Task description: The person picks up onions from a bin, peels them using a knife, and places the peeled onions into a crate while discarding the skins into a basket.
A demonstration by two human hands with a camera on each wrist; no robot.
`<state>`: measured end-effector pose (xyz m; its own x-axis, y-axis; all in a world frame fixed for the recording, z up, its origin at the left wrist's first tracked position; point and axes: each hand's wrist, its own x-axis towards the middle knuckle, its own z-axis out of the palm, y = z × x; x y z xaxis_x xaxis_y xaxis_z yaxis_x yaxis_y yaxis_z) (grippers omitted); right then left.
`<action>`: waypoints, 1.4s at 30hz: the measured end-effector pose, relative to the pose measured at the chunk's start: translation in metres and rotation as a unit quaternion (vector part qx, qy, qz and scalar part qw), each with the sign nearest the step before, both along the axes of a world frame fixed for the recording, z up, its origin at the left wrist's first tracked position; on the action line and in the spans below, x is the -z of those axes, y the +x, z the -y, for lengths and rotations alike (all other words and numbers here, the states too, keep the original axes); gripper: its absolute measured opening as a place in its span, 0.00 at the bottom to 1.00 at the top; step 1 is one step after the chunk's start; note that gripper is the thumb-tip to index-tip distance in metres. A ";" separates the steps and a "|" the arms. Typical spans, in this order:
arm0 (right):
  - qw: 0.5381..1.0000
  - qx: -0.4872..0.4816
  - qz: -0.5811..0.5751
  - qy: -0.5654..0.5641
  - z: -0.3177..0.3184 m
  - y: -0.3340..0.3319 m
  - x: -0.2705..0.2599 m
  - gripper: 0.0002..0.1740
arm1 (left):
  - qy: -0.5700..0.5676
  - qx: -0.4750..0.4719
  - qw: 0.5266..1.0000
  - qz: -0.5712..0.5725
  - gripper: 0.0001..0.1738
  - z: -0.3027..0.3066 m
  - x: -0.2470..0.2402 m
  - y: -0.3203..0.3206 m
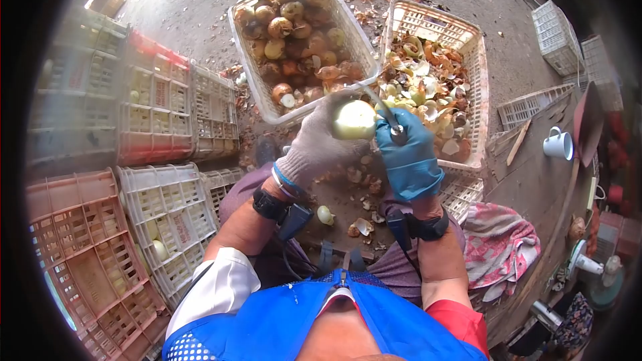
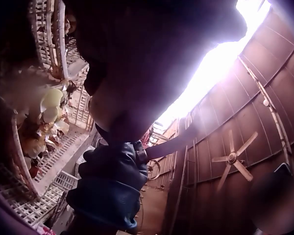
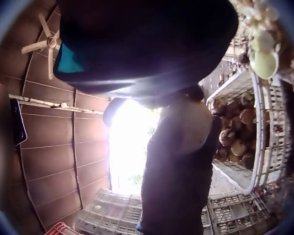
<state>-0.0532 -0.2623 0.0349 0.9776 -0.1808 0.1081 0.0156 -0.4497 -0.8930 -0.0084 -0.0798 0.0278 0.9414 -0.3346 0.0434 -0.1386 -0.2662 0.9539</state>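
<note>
A pale peeled onion [image 1: 355,119] is gripped in my left hand [image 1: 319,142], which wears a light knitted glove. My right hand [image 1: 408,155], in a blue rubber glove, has its fingers curled round the handle of a knife [image 1: 378,101]; the blade points up and away to the left, above the onion. Both hands are close together at the onion's right side. In the left wrist view the blue-gloved right hand [image 2: 110,169] holds the knife with its blade [image 2: 171,147] outward. The right wrist view shows the onion [image 3: 188,125] in the dark-looking left hand [image 3: 174,181].
Ahead stands a crate [image 1: 371,60] of unpeeled onions, beside a crate [image 1: 483,93] of skins and trimmings. Stacked crates [image 1: 160,180] line the left side. A mug [image 1: 558,144] and a pink-and-white cloth [image 1: 498,244] lie to the right.
</note>
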 end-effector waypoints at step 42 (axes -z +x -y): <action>0.955 -0.005 -0.208 0.212 -0.002 0.004 0.046 0.22 | -0.525 -0.037 0.783 -0.332 0.36 -0.016 0.032 0.007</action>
